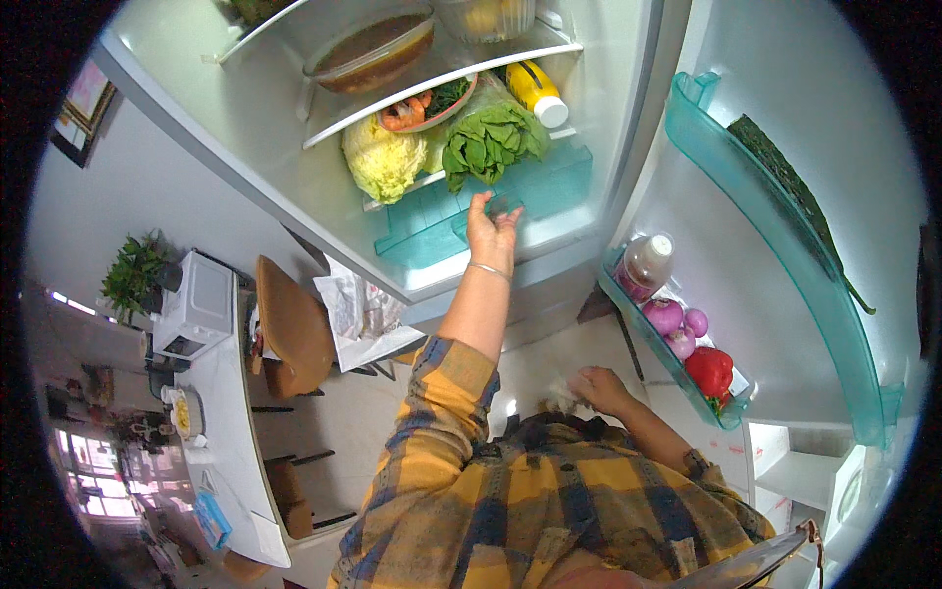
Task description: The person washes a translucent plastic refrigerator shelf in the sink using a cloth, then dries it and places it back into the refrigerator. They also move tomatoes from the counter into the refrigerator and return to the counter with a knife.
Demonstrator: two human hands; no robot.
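Note:
My left hand (491,227), with a thin bracelet at the wrist, reaches into an open refrigerator. Its thumb and fingers curl at the handle of a translucent teal crisper drawer (419,239). Just above the drawer, a bunch of leafy greens (489,140) in a clear bag hangs over the shelf edge. A napa cabbage (383,158) lies to its left, with a bowl of shrimp and greens (423,110) behind. A yellow bottle with a white cap (533,92) lies at the right. Low beside my body, my right hand (600,390) is blurred, with nothing visible in it.
On the upper shelf sit a glass dish of brown food (375,48) and a clear plastic container (486,18). The open door's teal racks hold a long dark green vegetable (791,191), a bottle (644,265), red onions (666,316) and a red bell pepper (710,370). A chair (294,324) and table (221,412) stand left.

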